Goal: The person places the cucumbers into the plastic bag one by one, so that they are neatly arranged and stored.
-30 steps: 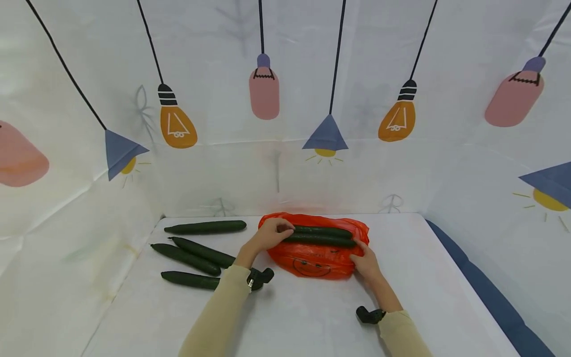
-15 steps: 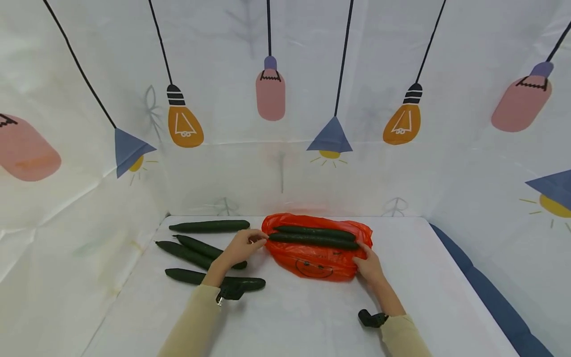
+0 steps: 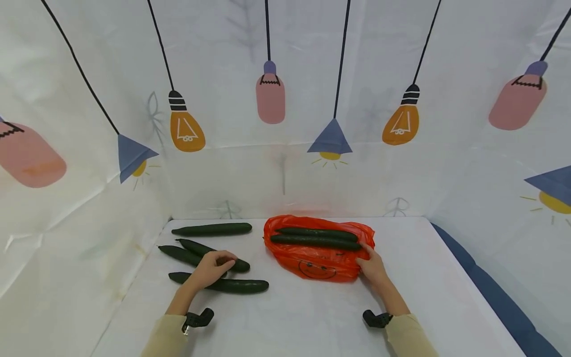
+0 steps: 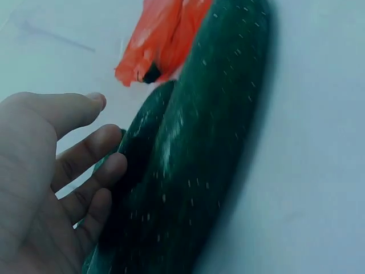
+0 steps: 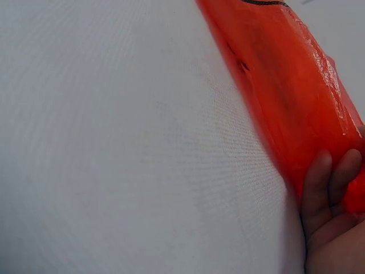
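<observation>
My left hand (image 3: pixel 211 267) hovers over the cucumbers at the left, its fingers loosely bent and nothing in them. Under and beside it lie a slanted cucumber (image 3: pixel 241 265), another cucumber (image 3: pixel 176 252) partly covered by the hand, and a front cucumber (image 3: pixel 245 286). In the left wrist view the fingertips are right at the side of a cucumber (image 4: pixel 199 131). My right hand (image 3: pixel 373 267) grips the right end of a red plastic bag (image 3: pixel 285 258), fingers bent against it. On the bag, two cucumbers (image 3: pixel 314 241) lie side by side, their right ends near my right fingertips.
A further cucumber (image 3: pixel 211 229) lies at the back left of the white table (image 3: pixel 285 322). White sheeting (image 3: pixel 236 183) printed with lamps rises behind the table and at both sides. Dark blue material (image 3: pixel 482 282) runs along the right edge. Each wrist bears a small black camera (image 3: pixel 376 319).
My left hand has let go of a cucumber on the red bag and moved left and toward me, over the loose cucumbers. My right hand stays at the bag's right end.
</observation>
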{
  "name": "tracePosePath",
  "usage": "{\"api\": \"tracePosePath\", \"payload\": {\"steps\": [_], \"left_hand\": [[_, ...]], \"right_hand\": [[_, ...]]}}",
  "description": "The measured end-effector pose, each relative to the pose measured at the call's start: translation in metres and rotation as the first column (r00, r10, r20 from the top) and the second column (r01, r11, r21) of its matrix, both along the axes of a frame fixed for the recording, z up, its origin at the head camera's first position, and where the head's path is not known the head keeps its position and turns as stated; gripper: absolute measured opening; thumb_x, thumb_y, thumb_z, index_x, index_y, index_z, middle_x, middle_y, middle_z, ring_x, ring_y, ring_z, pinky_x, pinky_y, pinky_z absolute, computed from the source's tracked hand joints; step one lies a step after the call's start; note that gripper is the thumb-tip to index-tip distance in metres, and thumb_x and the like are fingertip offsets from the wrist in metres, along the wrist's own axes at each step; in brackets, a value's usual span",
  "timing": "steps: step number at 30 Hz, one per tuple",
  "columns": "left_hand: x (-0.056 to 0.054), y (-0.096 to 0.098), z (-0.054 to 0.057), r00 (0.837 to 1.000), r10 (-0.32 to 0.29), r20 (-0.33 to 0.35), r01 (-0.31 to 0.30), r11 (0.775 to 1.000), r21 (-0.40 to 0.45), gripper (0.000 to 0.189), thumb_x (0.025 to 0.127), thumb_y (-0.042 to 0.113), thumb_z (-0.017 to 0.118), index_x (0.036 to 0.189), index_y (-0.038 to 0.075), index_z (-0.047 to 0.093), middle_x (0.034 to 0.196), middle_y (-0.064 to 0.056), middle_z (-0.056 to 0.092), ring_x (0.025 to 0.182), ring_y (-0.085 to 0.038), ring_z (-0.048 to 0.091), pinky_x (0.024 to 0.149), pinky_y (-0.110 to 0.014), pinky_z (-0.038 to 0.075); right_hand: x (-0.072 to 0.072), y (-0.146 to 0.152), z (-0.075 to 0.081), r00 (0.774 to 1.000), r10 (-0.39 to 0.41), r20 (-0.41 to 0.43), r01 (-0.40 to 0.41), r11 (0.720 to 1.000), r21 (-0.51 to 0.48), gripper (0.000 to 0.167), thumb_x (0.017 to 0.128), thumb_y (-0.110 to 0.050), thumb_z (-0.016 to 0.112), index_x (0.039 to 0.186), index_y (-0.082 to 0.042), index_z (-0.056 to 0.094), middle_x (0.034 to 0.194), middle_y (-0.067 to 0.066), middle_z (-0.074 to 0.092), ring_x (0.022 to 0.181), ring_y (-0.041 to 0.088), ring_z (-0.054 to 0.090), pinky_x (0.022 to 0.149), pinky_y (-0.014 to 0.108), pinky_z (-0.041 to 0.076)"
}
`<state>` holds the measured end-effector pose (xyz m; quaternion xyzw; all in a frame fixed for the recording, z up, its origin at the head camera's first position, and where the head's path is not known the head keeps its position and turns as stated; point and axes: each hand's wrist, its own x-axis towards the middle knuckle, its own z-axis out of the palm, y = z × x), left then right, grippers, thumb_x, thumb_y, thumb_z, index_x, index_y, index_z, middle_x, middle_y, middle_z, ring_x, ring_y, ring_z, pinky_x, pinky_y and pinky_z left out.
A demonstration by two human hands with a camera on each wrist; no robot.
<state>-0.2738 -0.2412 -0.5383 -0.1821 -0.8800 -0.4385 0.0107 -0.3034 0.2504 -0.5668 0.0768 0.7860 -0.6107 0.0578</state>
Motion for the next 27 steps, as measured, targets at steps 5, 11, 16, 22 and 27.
{"api": "tracePosePath", "payload": {"steps": [5, 11, 16, 22, 27], "left_hand": [[0.008, -0.011, -0.005, 0.999, 0.038, -0.036, -0.039, 0.998, -0.042, 0.013, 0.091, 0.018, 0.07, 0.104, 0.015, 0.072, 0.094, 0.006, 0.067, 0.081, -0.011, 0.06, 0.07, -0.03, 0.05], [0.01, -0.017, -0.013, 0.979, 0.094, -0.179, -0.134, 0.965, -0.226, 0.019, 0.082, 0.03, 0.08, 0.098, 0.022, 0.073, 0.094, 0.012, 0.062, 0.091, -0.014, 0.06, 0.086, -0.043, 0.046], [0.014, -0.022, -0.019, 0.957, 0.118, -0.266, -0.203, 0.927, -0.317, 0.033, 0.075, 0.05, 0.08, 0.094, 0.023, 0.074, 0.092, 0.011, 0.059, 0.095, -0.021, 0.057, 0.088, -0.053, 0.034], [0.019, -0.03, -0.025, 0.946, 0.131, -0.297, -0.218, 0.935, -0.281, 0.036, 0.07, 0.052, 0.083, 0.091, 0.025, 0.074, 0.093, 0.012, 0.059, 0.101, -0.024, 0.052, 0.088, -0.05, 0.031], [0.026, -0.034, -0.026, 0.935, 0.119, -0.335, -0.202, 0.953, -0.225, 0.035, 0.068, 0.047, 0.087, 0.092, 0.025, 0.075, 0.099, 0.008, 0.056, 0.098, -0.021, 0.048, 0.085, -0.049, 0.036]], "right_hand": [[0.0, -0.001, 0.0, 1.0, -0.009, 0.004, 0.009, 1.0, 0.003, 0.066, 0.091, 0.002, 0.046, 0.153, -0.005, 0.026, 0.134, 0.022, 0.031, 0.057, 0.018, 0.039, 0.056, 0.028, 0.039], [0.0, -0.001, -0.001, 1.0, -0.018, -0.018, 0.019, 1.0, 0.006, 0.066, 0.09, 0.002, 0.047, 0.153, -0.004, 0.026, 0.134, 0.023, 0.032, 0.061, 0.02, 0.041, 0.055, 0.029, 0.04], [0.0, -0.001, -0.002, 0.999, -0.034, -0.03, 0.034, 0.999, 0.001, 0.067, 0.089, 0.002, 0.048, 0.152, -0.005, 0.028, 0.134, 0.024, 0.034, 0.053, 0.019, 0.041, 0.052, 0.027, 0.04], [0.001, 0.0, -0.001, 0.999, -0.038, -0.035, 0.039, 0.999, 0.022, 0.067, 0.089, 0.002, 0.047, 0.152, -0.005, 0.027, 0.134, 0.024, 0.034, 0.053, 0.018, 0.04, 0.052, 0.027, 0.041], [0.0, -0.001, -0.001, 0.999, -0.04, -0.036, 0.041, 0.999, 0.002, 0.067, 0.089, 0.002, 0.047, 0.153, -0.006, 0.027, 0.134, 0.023, 0.035, 0.052, 0.018, 0.039, 0.051, 0.026, 0.039]]}}
